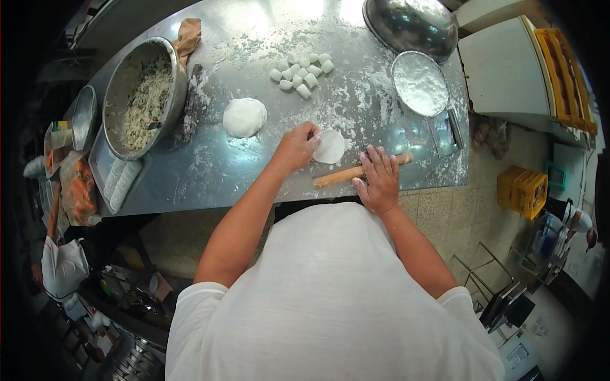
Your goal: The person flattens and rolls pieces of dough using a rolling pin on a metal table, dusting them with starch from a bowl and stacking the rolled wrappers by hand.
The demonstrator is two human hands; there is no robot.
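Note:
My left hand (299,146) pinches the left edge of a flat, round dough wrapper (329,146) on the floured steel table. Flat on a wooden rolling pin (333,178) rests my right hand (380,181), fingers spread over its right half; the pin lies just below the wrapper. Beyond my left hand is a stack of round wrappers (244,117). Several small dough pieces (302,74) are grouped farther back on the table. At the right stands a bowl of white flour (419,83), and a metal dough scraper (449,133) lies beside it.
A large steel bowl of chopped filling (145,105) stands left, near a brown cloth (189,38) and a tray (110,188) with rolled white items. An overturned metal bowl (414,24) sits at the back right. Other people are beyond both sides; yellow crates (522,192) stand on the floor.

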